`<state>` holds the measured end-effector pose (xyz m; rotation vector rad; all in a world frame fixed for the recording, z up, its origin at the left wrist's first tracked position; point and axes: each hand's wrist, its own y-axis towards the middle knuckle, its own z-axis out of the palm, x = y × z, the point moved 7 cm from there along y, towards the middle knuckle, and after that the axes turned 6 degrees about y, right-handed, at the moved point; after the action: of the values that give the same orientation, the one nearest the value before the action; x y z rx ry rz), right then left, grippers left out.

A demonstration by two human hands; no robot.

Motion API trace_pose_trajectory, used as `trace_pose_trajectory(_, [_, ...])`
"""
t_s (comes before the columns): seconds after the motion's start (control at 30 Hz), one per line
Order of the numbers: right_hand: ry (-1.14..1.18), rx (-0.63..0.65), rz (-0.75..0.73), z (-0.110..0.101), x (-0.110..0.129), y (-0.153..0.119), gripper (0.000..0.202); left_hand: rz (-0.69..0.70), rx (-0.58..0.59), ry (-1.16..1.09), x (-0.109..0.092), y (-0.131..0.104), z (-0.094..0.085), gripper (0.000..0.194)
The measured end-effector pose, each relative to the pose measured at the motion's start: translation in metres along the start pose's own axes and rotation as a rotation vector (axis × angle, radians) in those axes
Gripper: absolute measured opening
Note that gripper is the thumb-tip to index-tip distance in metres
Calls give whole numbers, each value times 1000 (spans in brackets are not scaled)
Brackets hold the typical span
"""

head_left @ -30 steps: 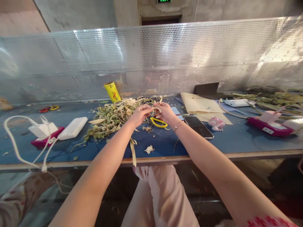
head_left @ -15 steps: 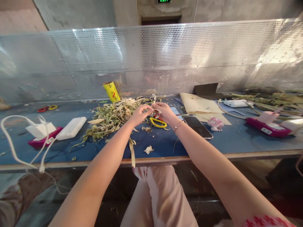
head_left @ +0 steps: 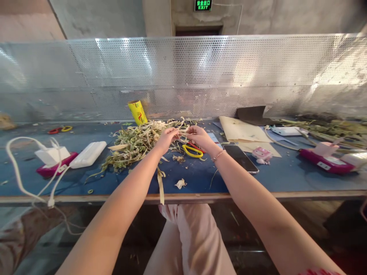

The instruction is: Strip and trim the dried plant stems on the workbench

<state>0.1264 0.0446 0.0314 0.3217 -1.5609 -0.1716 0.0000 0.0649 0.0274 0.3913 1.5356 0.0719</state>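
We hold a pale plant strip (head_left: 183, 133) between our left hand (head_left: 166, 139) and right hand (head_left: 200, 138), both pinched narrow. The strip is near the right end of the dried plant pile (head_left: 134, 143); yellow-handled scissors (head_left: 195, 156) lie beside our right hand.

The plant heap (head_left: 134, 143) looks rough, the phone (head_left: 242, 157) glossy, the perforated partition (head_left: 160, 84) metal.
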Motion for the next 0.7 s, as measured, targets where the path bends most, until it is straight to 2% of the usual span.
trace_pose_trajectory(0.23, [-431,-69,-409,-3,27,-8,9,-16,-94,-49,2,1,-8,16])
trace_pose_trajectory(0.43, [-527,-26,-527,4,32,-14,14,-15,-62,-202,-2,1,-7,18])
trace_pose_trajectory(0.53, [-534,-20,-597,6,34,-16,16,18,-35,-150,-3,1,-5,19])
trace_pose_trajectory(0.7, [-663,9,-805,12,44,-25,21,29,13,-25,-1,0,1,22])
